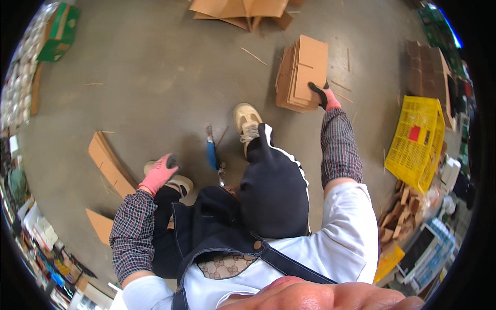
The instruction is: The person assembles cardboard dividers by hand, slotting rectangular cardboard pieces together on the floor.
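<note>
A pink glove with dark fingertips covers my right hand (327, 97), its thumb on the top sheet and its fingers around the near right corner of a stack of cut cardboard pieces (310, 73). The stack rests on the grey floor. My left hand (164, 170), in a matching glove, hangs above a light shoe at my left leg with nothing seen in it, its fingers curled a little apart. Between my legs lies a blue-handled tool (211, 155) whose kind I cannot tell. Long cardboard strips (110, 164) lie left of my left hand.
Flattened cardboard (240, 11) lies at the top. A yellow plastic crate (416, 139) and cardboard scraps (403, 211) are at the right, with brown boxes (422, 73) beyond. A green box (62, 33) stands upper left. Thin cardboard slivers are scattered over the floor.
</note>
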A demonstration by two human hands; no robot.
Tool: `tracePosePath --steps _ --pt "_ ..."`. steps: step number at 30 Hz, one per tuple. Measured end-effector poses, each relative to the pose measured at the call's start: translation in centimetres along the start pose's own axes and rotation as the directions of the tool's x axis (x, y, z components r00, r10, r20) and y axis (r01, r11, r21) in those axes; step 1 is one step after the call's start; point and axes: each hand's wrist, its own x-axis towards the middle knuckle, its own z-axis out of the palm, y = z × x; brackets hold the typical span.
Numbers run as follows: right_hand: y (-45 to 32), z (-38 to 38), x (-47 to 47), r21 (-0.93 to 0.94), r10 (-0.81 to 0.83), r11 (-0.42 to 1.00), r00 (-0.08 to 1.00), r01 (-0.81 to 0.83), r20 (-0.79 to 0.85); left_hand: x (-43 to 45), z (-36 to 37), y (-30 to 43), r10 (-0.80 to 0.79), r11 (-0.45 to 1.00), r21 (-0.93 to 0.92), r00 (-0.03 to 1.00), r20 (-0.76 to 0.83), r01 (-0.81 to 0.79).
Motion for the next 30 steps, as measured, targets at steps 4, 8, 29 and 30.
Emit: tracePosePath --steps 4,8,29,30 --pt "1.7 4.3 0.3 -0.162 0.055 0.987 0.971 -0.017 0.231 -5.7 -5.3 2.8 -0.025 0.998 0.048 0.996 -0.085 0.029" --pt "3.2 5.0 -0.4 -0.285 -0.091 0.942 0.954 0.176 0.287 -7.0 -12.5 -3.1 -0.184 0.974 -0.166 0.966 -0.183 0.154" --pt "-0.2 8.2 -4.1 -0.631 0.221 0.773 0.961 -0.066 0.169 2.3 2.0 -40.3 -0.751 0.658 -0.555 0.495 -0.437 0.508" --pt "-0.2 10.5 -4.7 -0.627 0.272 0.756 0.961 -0.187 0.041 2.4 1.9 -38.4 -0.692 0.722 -0.454 0.533 -0.488 0.522"
